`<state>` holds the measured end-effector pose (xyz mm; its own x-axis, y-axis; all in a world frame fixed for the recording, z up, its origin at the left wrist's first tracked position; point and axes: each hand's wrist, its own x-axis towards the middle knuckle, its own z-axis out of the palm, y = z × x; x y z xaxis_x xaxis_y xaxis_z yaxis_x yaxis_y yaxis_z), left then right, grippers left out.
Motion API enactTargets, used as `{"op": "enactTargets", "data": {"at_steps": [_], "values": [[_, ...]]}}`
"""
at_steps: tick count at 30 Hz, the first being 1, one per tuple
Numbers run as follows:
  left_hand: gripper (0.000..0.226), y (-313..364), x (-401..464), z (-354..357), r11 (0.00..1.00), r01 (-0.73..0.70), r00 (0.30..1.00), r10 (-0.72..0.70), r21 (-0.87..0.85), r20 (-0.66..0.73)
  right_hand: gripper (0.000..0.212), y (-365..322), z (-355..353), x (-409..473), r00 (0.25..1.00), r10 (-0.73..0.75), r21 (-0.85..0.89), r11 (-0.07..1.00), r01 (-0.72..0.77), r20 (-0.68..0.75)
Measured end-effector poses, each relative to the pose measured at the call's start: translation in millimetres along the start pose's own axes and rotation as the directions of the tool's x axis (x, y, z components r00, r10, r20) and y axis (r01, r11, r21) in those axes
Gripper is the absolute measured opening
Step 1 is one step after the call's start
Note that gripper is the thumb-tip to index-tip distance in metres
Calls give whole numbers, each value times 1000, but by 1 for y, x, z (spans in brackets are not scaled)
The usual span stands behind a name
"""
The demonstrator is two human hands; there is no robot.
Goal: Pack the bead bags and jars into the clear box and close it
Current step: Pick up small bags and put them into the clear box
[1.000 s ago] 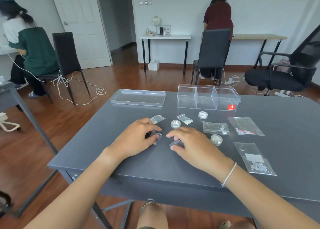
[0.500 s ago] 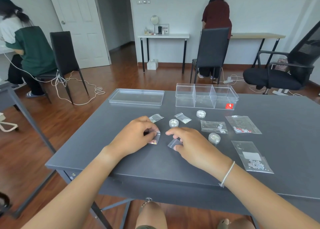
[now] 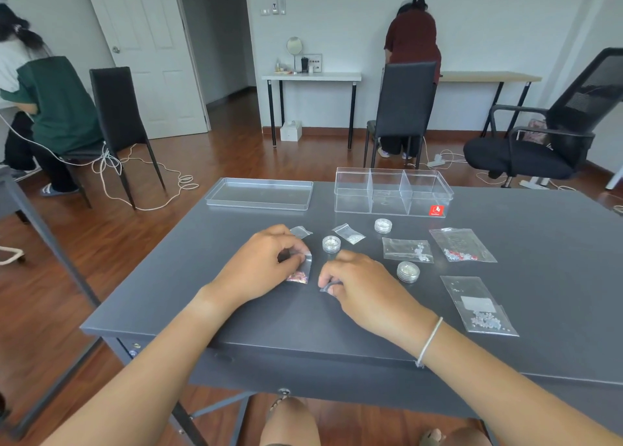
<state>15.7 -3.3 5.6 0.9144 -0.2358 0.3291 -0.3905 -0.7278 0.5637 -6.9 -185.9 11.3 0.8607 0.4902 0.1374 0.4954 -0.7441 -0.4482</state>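
Left hand (image 3: 259, 263) pinching pink-bead bag (image 3: 300, 270); right hand (image 3: 364, 287) gripping small bag (image 3: 327, 286).

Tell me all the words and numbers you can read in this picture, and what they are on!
Nothing here can be read.
Red sticker on the clear box: a white logo with tiny print below it, too small to read.
White label in the nearest bead bag: looks blank.
Wall switches beside the door: too small and blurred to read.

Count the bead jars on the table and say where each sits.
3. One jar just beyond the hands, one before the box, one right of the right hand. None seems hidden.
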Motion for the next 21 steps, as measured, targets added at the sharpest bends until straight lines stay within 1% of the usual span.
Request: {"op": "enactTargets", "data": {"at_steps": [4, 9, 13, 15, 21], "values": [[14, 2, 5, -3, 999, -8, 1000, 7, -48, -18, 23, 3, -8, -2, 999, 0, 173, 985, 6, -34], [16, 8, 18, -10, 997, -32, 999, 30, -65, -34, 30, 11, -37, 3, 987, 24, 310, 950, 26, -157], [19, 14, 34, -11, 991, -33, 999, 28, -129, -37, 39, 25, -61, 9, 972, 121, 440, 898, -20, -203], [19, 18, 44, -11, 989, -41, 998, 35, -139, -47, 39, 32, -71, 14, 963, 173, 494, 868, -49, -209], [19, 29, 83, -9, 980, -83, 991, 62, -179, -117, 40, 54, -88, 31, 936, 292, 572, 809, -132, -198]]}}
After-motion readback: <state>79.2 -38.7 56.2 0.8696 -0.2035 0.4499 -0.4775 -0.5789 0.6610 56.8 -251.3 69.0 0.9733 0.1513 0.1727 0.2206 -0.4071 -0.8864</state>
